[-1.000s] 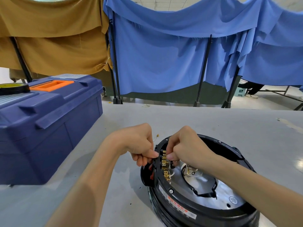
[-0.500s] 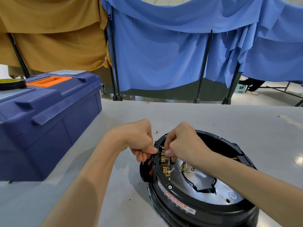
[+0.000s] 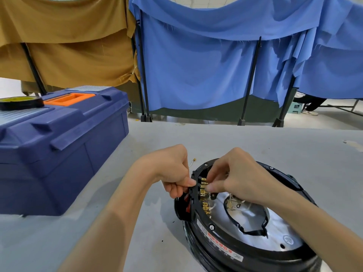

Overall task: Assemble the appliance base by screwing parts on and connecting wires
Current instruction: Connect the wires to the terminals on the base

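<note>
A round black appliance base [image 3: 216, 234] lies upside down on the grey table, its silver metal plate [image 3: 275, 228] showing inside the rim. A black switch panel [image 3: 193, 195] with brass terminals [image 3: 203, 191] stands at the rim's left side. My left hand [image 3: 172, 173] pinches the panel's outer edge from the left. My right hand [image 3: 235, 175] reaches over the rim, thumb and fingers pinching a brass wire connector at the upper terminals. White wires [image 3: 211, 208] run from the terminals into the base. A loose wire end [image 3: 193, 160] pokes out behind my left hand.
A large blue toolbox [image 3: 59, 144] with an orange handle recess fills the table's left side, a black and yellow tape roll [image 3: 20, 102] on its lid. Blue and tan cloth screens on black stands hang behind the table's far edge.
My right hand's fingers have uncurled somewhat and now pinch at the upper terminals. The left hand keeps its hold on the panel. The view has shifted slightly.
</note>
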`<state>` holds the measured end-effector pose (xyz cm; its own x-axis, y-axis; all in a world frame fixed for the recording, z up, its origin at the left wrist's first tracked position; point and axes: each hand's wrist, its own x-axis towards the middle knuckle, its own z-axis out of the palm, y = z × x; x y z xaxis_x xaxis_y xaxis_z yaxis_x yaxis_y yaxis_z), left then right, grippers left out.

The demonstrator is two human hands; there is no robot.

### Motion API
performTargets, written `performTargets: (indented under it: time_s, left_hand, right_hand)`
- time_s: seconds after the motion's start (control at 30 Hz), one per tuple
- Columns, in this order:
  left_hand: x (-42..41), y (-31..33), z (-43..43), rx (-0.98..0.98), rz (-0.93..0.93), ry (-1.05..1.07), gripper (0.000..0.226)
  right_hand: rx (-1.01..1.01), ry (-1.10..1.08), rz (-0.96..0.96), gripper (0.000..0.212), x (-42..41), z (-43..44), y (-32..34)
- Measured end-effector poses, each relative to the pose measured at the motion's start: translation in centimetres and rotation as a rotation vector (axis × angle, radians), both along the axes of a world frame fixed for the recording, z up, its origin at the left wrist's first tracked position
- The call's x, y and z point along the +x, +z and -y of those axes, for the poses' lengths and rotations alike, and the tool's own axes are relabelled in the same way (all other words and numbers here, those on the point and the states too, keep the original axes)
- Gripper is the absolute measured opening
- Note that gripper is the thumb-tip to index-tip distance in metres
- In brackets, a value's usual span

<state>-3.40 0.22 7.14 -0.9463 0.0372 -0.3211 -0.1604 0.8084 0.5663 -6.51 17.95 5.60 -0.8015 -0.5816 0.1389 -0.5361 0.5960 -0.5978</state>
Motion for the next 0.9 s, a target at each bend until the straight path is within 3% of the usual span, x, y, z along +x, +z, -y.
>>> performTargets:
  time_s: [0.27,0.47,0.7,0.9]
  left_hand:
    - [0.0,-0.1,0.0,0.013,0.001,0.011,0.029]
    - [-0.3,-0.2,-0.1,-0.004,-0.016,0.015,0.029]
    - [-0.4,-0.2,-0.3,-0.006,-0.019,0.017,0.026]
    - [-0.3,-0.2,-0.3,-0.009,-0.009,0.015,0.031]
  right_hand:
    - [0.233,0.037,-0.150,0.004,0.0,0.7,0.6]
    - [0.367,0.037,-0.371,0.025,1.0,2.2,-0.4]
    - [0.349,0.036,-0.320,0.018,1.5,2.6,-0.4]
    - [0.195,0.021,-0.272,0.013,0.4,2.0,-1.1]
